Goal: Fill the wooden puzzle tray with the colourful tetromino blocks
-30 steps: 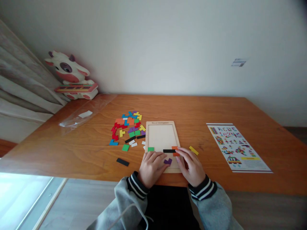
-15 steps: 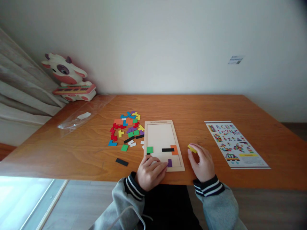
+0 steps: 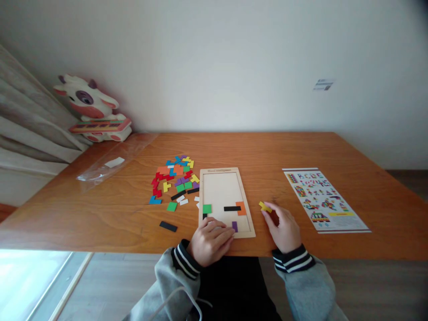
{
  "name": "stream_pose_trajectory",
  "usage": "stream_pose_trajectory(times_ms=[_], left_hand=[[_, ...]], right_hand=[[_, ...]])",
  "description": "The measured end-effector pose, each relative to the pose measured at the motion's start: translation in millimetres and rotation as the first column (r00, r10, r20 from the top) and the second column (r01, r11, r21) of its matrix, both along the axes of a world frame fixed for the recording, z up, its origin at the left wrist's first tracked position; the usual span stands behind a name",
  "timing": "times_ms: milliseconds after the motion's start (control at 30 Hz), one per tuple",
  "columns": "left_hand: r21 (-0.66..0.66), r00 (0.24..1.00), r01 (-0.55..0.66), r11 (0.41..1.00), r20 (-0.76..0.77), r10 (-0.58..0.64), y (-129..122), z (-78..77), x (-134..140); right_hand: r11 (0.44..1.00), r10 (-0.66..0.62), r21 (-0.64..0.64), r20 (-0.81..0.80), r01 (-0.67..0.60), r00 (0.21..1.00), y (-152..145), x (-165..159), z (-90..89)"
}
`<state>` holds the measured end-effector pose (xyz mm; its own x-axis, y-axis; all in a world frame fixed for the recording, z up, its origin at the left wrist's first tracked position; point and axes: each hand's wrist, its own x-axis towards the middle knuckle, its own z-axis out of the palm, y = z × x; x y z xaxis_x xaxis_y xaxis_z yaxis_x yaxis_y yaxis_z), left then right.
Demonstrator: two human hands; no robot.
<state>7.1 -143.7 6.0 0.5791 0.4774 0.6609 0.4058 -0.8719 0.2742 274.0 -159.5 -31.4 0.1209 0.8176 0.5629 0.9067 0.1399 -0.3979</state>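
Observation:
A pale wooden puzzle board [image 3: 219, 183] with a raised rim lies on the table. My left hand [image 3: 212, 240] rests across its near edge, fingers laid flat and covering part of it, the tips beside a purple puzzle piece [image 3: 234, 227]. Also on the board are a green square piece [image 3: 207, 208], a long black bar piece [image 3: 230, 208] and an orange piece [image 3: 241, 211] partly under that bar. To the right of the board, my right hand [image 3: 283, 226] pinches a yellow puzzle piece [image 3: 265, 207] between thumb and fingers, just above or on the tabletop.
Left of the board lies a loose pile of coloured puzzle pieces [image 3: 179, 178], with a separate black bar [image 3: 168, 226] nearer me. A printed pattern sheet [image 3: 323, 200] lies at the right. A clear plastic bag [image 3: 100, 171] and a cow-shaped toy keyboard [image 3: 96, 109] are at the far left.
The yellow piece has turned a little in my right hand's fingers. My left hand stays on the board. The whole view has shifted slightly.

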Motion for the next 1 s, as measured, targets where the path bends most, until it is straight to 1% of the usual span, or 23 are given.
stream_pose_trajectory(times_ms=[167, 300, 367, 433, 500, 567, 667, 767, 867, 1000], left_hand=[[-0.007, 1.0, -0.006, 1.0, -0.004, 0.006, 0, 1.0, 0], [-0.017, 1.0, 0.005, 1.0, -0.003, -0.005, 0, -0.1, -1], [-0.023, 1.0, 0.008, 1.0, -0.004, -0.008, 0, -0.5, -1], [-0.028, 1.0, 0.01, 1.0, -0.005, -0.01, 0, -0.8, -1], [-0.027, 1.0, 0.012, 1.0, -0.006, -0.012, 0, -0.9, -1], [-0.026, 1.0, 0.012, 1.0, -0.006, -0.012, 0, -1.0, -1], [-0.033, 1.0, 0.009, 0.999, -0.012, -0.009, 0, -1.5, -1], [-0.04, 1.0, 0.002, 0.999, -0.026, -0.003, 0, -2.8, -1], [-0.045, 0.999, -0.003, 0.999, -0.04, 0.001, 0, -4.3, -1], [-0.049, 0.999, -0.001, 0.999, -0.047, -0.002, 0, -4.2, -2]], right_hand=[[0.999, 0.008, 0.041, 0.033, -0.009, 0.999, -1, -3, 2.5], [0.992, -0.077, 0.104, 0.069, 0.07, 0.995, -2, -5, -1.2], [0.99, -0.105, 0.101, 0.076, 0.097, 0.992, -2, -5, -3.6], [0.993, -0.095, 0.079, 0.071, 0.09, 0.993, -2, -4, -4.1], [0.996, -0.069, 0.064, 0.059, 0.065, 0.996, -2, -4, -1.9], [0.997, -0.039, 0.076, 0.047, 0.035, 0.998, -3, -5, 2.8], [0.988, 0.041, 0.147, 0.038, -0.046, 0.998, -6, -13, 12.2], [0.968, 0.158, 0.192, 0.019, -0.159, 0.987, -12, -27, 19.1], [0.948, 0.284, 0.146, 0.011, -0.282, 0.959, -21, -43, 19.7], [0.945, 0.314, 0.086, 0.021, -0.315, 0.949, -30, -57, 15.7]])
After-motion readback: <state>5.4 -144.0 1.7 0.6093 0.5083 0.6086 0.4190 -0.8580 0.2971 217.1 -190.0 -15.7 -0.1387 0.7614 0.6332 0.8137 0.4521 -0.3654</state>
